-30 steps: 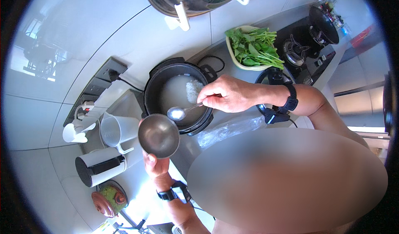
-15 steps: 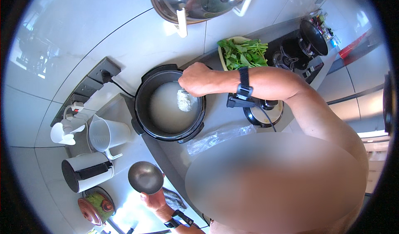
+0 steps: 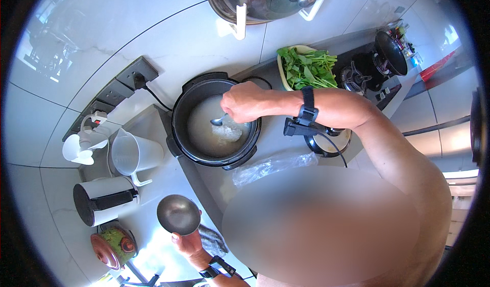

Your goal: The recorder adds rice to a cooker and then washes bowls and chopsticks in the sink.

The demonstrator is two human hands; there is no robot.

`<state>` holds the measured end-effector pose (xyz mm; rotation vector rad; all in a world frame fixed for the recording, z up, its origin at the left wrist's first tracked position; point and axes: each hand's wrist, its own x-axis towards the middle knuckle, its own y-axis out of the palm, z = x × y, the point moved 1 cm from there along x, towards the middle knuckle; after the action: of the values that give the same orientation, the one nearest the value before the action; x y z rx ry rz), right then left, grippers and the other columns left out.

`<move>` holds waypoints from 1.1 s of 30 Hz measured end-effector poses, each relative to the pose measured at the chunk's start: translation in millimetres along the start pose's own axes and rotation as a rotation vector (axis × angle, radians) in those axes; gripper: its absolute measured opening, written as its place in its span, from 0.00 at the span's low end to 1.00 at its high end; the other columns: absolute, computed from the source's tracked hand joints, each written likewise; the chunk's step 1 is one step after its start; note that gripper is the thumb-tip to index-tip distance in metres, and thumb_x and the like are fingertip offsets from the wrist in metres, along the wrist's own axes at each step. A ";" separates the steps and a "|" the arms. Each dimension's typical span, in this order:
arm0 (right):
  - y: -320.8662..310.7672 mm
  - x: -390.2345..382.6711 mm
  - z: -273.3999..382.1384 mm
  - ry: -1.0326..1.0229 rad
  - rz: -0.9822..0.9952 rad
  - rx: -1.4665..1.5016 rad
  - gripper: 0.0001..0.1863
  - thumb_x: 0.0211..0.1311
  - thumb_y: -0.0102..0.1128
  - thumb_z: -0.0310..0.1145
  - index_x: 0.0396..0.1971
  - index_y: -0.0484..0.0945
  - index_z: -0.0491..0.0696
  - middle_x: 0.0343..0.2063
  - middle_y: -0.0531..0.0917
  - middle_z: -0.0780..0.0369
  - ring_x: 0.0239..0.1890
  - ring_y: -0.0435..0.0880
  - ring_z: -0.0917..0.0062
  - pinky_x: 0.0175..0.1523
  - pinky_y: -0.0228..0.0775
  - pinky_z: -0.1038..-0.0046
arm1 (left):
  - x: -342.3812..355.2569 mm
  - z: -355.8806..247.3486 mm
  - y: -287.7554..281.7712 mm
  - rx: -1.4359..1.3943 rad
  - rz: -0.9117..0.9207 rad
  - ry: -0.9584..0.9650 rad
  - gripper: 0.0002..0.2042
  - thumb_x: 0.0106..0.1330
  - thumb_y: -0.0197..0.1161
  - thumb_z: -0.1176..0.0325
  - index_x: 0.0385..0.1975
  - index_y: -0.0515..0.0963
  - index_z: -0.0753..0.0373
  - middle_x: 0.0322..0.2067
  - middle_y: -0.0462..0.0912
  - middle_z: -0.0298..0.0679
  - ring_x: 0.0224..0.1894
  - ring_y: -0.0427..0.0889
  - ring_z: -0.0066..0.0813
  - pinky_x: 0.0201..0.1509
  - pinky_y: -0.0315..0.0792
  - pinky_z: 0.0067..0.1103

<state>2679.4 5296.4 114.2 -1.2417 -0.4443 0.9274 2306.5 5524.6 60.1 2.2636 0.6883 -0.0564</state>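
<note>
My right hand grips a metal spoon whose bowl dips into the white porridge inside the black cooker pot. A lump of thicker white rice lies beside the spoon tip. My left hand holds a small round steel bowl low over the counter, well to the left and in front of the cooker. The bowl looks empty. A black band sits on each wrist.
A clear measuring jug, a white kettle and a small clay pot stand at the left. A dish of leafy greens and a gas stove lie to the right. A plastic bag lies before the cooker. A pan hangs above.
My right hand moved the spoon from above the steel bowl back into the cooker. My left hand lowered the bowl away from the cooker toward the front left.
</note>
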 end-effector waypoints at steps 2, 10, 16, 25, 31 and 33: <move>-2.1 -3.9 -1.3 0.004 0.043 0.098 0.10 0.54 0.57 0.30 0.33 0.86 0.47 0.30 0.87 0.52 0.36 0.87 0.54 0.42 0.78 0.54 | 0.5 3.1 -6.4 -0.006 0.007 0.009 0.43 0.57 0.74 0.51 0.70 0.63 0.63 0.66 0.69 0.50 0.67 0.69 0.54 0.66 0.68 0.56; 11.6 -23.4 -20.0 0.035 0.013 0.181 0.11 0.61 0.55 0.32 0.37 0.86 0.49 0.29 0.87 0.51 0.34 0.87 0.53 0.41 0.78 0.55 | -0.8 13.9 -1.6 -0.056 0.017 -0.049 0.41 0.58 0.71 0.50 0.69 0.64 0.61 0.66 0.69 0.50 0.67 0.69 0.55 0.65 0.68 0.59; 7.3 -72.8 12.9 -0.083 -0.131 0.548 0.12 0.63 0.59 0.27 0.44 0.85 0.46 0.30 0.87 0.53 0.31 0.87 0.64 0.37 0.77 0.65 | -6.3 43.4 16.9 -0.126 -0.079 -0.164 0.39 0.59 0.69 0.49 0.69 0.65 0.61 0.65 0.71 0.46 0.67 0.70 0.49 0.67 0.67 0.53; 39.9 -146.5 65.3 -0.263 0.062 0.665 0.14 0.63 0.61 0.24 0.49 0.82 0.42 0.40 0.87 0.53 0.42 0.87 0.65 0.45 0.78 0.66 | -2.9 98.4 81.9 -0.203 0.011 -0.446 0.36 0.61 0.68 0.48 0.66 0.69 0.61 0.62 0.77 0.41 0.63 0.75 0.37 0.67 0.68 0.37; 62.1 -179.3 41.5 -0.172 0.024 1.246 0.29 0.67 0.64 0.26 0.66 0.64 0.42 0.44 0.84 0.58 0.36 0.85 0.78 0.40 0.80 0.73 | -6.7 103.6 99.5 -0.359 0.091 -0.433 0.32 0.66 0.62 0.50 0.67 0.68 0.60 0.64 0.75 0.40 0.67 0.73 0.38 0.71 0.65 0.39; 69.8 -196.3 33.9 0.135 0.148 1.465 0.31 0.66 0.65 0.26 0.66 0.64 0.41 0.40 0.83 0.59 0.33 0.82 0.79 0.39 0.79 0.74 | -4.2 116.7 107.3 -0.342 0.114 -0.479 0.32 0.66 0.62 0.50 0.67 0.68 0.60 0.64 0.75 0.40 0.66 0.73 0.38 0.71 0.65 0.39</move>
<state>2516.7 5163.3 95.8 0.0266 0.4405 0.9466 2375.0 5382.1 48.4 1.8561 0.2860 -0.3822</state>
